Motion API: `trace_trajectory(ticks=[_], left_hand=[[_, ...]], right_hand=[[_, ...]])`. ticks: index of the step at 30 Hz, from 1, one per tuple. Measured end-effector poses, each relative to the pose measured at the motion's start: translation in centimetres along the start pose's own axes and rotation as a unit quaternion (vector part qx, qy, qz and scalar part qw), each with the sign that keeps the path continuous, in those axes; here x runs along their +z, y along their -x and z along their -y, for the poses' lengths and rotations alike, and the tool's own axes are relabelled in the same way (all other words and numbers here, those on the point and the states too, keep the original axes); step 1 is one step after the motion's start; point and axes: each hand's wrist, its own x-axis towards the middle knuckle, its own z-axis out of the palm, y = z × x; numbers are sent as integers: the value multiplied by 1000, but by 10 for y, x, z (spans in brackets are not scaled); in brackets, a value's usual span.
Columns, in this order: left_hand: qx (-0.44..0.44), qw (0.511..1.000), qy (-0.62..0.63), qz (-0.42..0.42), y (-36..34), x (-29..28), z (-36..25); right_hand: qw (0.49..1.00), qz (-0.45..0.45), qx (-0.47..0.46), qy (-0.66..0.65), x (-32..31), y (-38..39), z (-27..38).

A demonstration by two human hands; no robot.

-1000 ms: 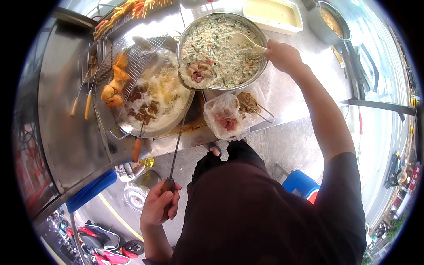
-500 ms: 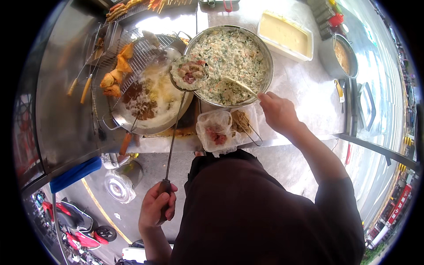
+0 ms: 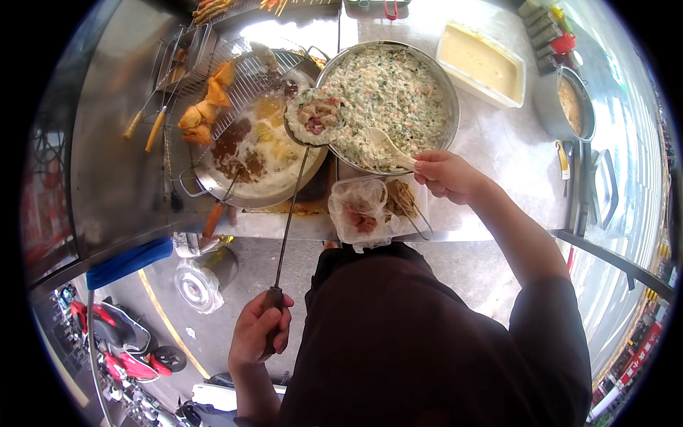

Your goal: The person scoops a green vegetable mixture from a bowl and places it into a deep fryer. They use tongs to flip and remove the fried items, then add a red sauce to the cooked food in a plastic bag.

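Observation:
My left hand (image 3: 262, 327) is closed round the dark handle of a long-stemmed ladle (image 3: 290, 228). Its head carries a round of pale batter mix topped with pinkish meat pieces (image 3: 317, 117), held over the border between the frying pan and the mixing bowl. My right hand (image 3: 449, 175) grips a cream-coloured spoon (image 3: 388, 146) by its handle end. The spoon's bowl rests at the near part of the chopped vegetable batter (image 3: 398, 89), which fills a wide steel bowl (image 3: 456, 107). Below that bowl lies a clear plastic bag with raw meat (image 3: 361, 219).
Bubbling oil fills the pan (image 3: 245, 199) at left. Browned fried pieces (image 3: 206, 114) lie on a wire rack (image 3: 249, 78) above it. A white tub of pale batter (image 3: 480, 64) stands behind right, with a grey pot (image 3: 562, 107) farther right. An orange-handled tool (image 3: 213, 219) leans at the pan's edge.
The whole scene has shifted slightly right in view. The spoon's bowl now shows more plainly on the batter's surface. Both hands keep their holds, and the filled ladle stays beside the steel bowl.

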Motion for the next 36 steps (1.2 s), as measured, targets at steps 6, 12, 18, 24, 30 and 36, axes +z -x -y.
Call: trace_trajectory(ticks=[6,12,18,24,30,36], left_hand=[[-11,1000,-10,-26,5,0,1],[-41,997,-59,-37,-3,10,-5],[-69,992,-106,-1,-21,36,-18],[-71,993,-73,51,-36,42,-23],[-71,988,-2,136,-44,30,-11],[-47,977,75,196,-49,20,4]], right_hand=[[965,97,-32,-240,-10,2,-13],[974,-81,-204,-56,-6,9,2],[637,-347,-430,537,19,2,9],[533,-367,-457,611,19,10,-21],[586,-335,-474,565,-8,10,-31],[594,-308,-517,533,-29,4,-40]])
